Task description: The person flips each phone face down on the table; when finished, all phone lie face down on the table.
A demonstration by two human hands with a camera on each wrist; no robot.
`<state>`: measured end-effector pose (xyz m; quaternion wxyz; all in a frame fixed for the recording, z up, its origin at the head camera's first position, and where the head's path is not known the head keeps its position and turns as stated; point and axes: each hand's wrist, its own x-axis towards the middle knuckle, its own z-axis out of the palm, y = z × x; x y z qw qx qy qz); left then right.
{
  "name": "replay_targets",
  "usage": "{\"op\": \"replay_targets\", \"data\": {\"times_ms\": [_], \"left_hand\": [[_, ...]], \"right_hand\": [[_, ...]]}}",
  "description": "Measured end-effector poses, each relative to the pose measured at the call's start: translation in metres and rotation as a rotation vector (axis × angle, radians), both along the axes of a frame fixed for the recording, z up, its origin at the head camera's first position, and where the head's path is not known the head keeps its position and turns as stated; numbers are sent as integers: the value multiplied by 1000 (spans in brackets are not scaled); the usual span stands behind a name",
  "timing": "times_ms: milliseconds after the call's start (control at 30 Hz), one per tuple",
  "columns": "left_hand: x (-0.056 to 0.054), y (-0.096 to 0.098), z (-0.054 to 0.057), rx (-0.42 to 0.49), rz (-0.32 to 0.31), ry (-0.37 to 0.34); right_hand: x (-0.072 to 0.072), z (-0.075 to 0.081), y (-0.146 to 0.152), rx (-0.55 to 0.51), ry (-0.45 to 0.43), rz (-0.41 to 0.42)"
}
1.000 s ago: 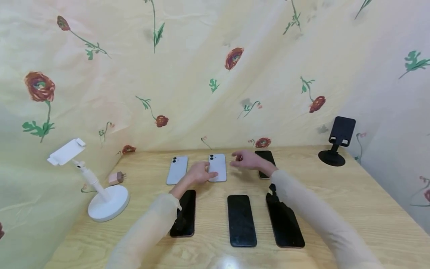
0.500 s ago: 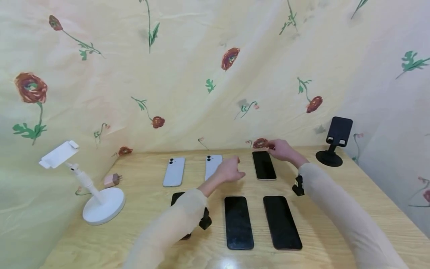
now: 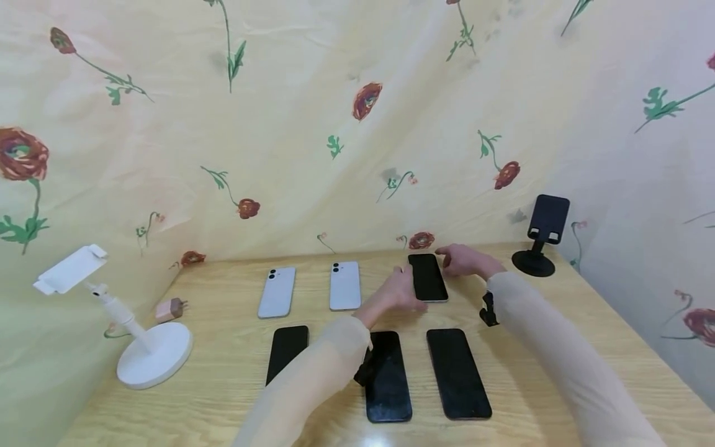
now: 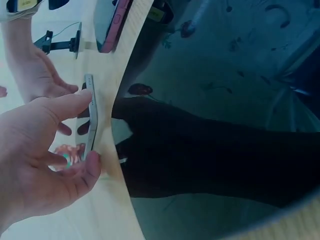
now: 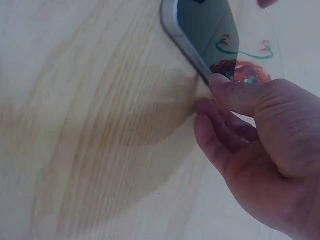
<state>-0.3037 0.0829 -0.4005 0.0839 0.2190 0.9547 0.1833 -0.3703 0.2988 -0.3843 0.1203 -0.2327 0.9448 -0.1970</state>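
A black-screened smartphone (image 3: 427,277) with a silver edge lies face up in the back row at the right. My left hand (image 3: 395,290) holds it by its left side, thumb near the lower corner and fingers further up; the left wrist view shows the phone's edge (image 4: 92,122) between thumb and fingers. On its far right side, my right hand (image 3: 465,259) touches the phone near the upper corner. The right wrist view has that thumb (image 5: 230,90) at the phone's edge (image 5: 186,44), with loosely bent fingers below.
Two white phones, one nearer (image 3: 345,285) and one further left (image 3: 277,292), lie face down. In front are black phones at left (image 3: 287,351), middle (image 3: 389,385) and right (image 3: 459,374). A white stand (image 3: 154,355), a pink charger (image 3: 170,309) and a black stand (image 3: 533,263) flank them.
My left hand has left the white phone and moved right to the black phone. The right hand has crossed to that phone's right side. The view has shifted slightly right.
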Motion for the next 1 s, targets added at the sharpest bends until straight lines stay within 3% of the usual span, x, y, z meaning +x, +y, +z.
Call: {"op": "replay_targets", "data": {"times_ms": [200, 300, 567, 800, 1000], "left_hand": [[-5, 6, -5, -86, 21, -33], [-9, 7, -6, -79, 27, -44], [-18, 6, -6, -58, -49, -14], [-19, 6, -6, 13, -53, -32], [-20, 6, -9, 59, -40, -38]], "right_hand": [[1, -2, -15, -111, -197, -104], [1, -4, -18, -194, -282, -137], [4, -4, -23, -241, -340, -240], [6, 0, -20, -303, -417, -283], [7, -2, -14, -435, -519, -325]]}}
